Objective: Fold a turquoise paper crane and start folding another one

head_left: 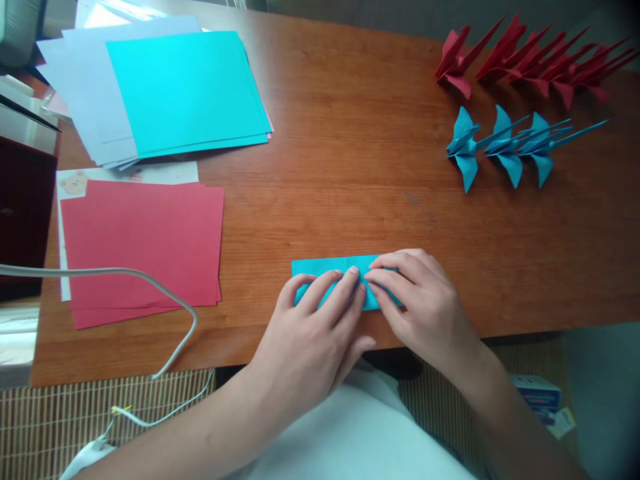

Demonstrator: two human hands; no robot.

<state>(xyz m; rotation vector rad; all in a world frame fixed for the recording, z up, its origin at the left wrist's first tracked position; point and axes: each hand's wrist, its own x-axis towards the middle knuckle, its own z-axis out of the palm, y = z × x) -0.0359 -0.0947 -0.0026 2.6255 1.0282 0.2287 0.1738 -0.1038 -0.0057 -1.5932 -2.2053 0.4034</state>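
Note:
A strip of folded blue paper (334, 263) lies flat near the front edge of the table, with a crease across its middle. My left hand (315, 327) rests over its left half, fingers spread and laid on the paper, thumb stretched out to the right. At the right half, my right hand (425, 300) has its fingers bent and the tips drawn together with the thumb against the paper near the crease. Both hands cover much of the strip, so its right end is partly hidden.
Red paper cranes (543, 63) and blue paper cranes (510, 147) stand in rows at the back right. On the left lie blue sheets (193, 93) over white paper (90, 87), and red sheets (145, 243). A white cable (125, 271) crosses the red stack.

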